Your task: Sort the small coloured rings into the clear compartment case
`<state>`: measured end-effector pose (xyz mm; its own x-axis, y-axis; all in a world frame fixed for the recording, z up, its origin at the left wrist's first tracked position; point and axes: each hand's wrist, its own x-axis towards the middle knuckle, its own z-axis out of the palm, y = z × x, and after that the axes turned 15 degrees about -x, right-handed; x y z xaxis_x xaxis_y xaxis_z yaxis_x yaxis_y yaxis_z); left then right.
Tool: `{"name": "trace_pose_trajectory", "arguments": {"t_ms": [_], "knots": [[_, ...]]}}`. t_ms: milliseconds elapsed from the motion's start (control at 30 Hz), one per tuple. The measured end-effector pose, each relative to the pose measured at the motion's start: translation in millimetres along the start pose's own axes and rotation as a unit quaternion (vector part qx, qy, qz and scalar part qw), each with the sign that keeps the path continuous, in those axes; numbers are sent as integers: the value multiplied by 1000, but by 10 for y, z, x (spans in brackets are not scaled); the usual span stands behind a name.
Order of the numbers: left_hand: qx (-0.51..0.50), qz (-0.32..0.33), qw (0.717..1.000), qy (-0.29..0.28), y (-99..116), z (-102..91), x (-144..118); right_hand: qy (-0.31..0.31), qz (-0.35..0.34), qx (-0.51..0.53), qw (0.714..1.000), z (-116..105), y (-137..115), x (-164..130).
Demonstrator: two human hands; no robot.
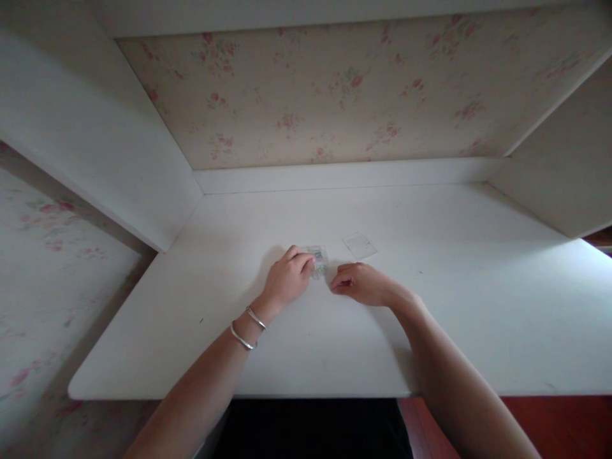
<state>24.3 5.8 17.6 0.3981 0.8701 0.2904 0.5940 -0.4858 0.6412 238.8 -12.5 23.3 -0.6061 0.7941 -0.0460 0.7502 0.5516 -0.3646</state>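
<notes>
A small clear plastic box (pixel 321 250) lies on the white desk, with little thin items in it that look like metal and are too small to name. My left hand (pixel 288 274) is closed over the box's left side, thumb and fingers at its edge, hiding part of it. Just right of the box, my right hand (pixel 358 283) rests low over the desk with its fingers pinched together. Whatever those fingertips hold, if anything, is hidden. Behind my right hand, a flat clear square plate (pixel 359 245), like a lid, lies on the desk, apart from both hands.
The white desk (pixel 325 357) has a rounded front left corner. A low white ledge (pixel 349 174) and flowered wallpaper (pixel 306 95) stand at its back. White side panels (pixel 109 127) rise at left and right. A small dark speck (pixel 201 320) lies left of my left forearm.
</notes>
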Motion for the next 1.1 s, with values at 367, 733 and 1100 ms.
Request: {"name": "trace_pose_trajectory", "arguments": {"t_ms": [367, 733, 1100], "knots": [[-77, -55, 995, 33, -281, 11, -17, 126, 29, 30, 991, 18, -65, 43], [-120, -40, 992, 24, -280, 84, -12, 213, 91, 11, 973, 154, 5, 168], [-122, -47, 991, 8, -279, 81, -36, 230, 353, -168, 891, 136, 408, 28]]}}
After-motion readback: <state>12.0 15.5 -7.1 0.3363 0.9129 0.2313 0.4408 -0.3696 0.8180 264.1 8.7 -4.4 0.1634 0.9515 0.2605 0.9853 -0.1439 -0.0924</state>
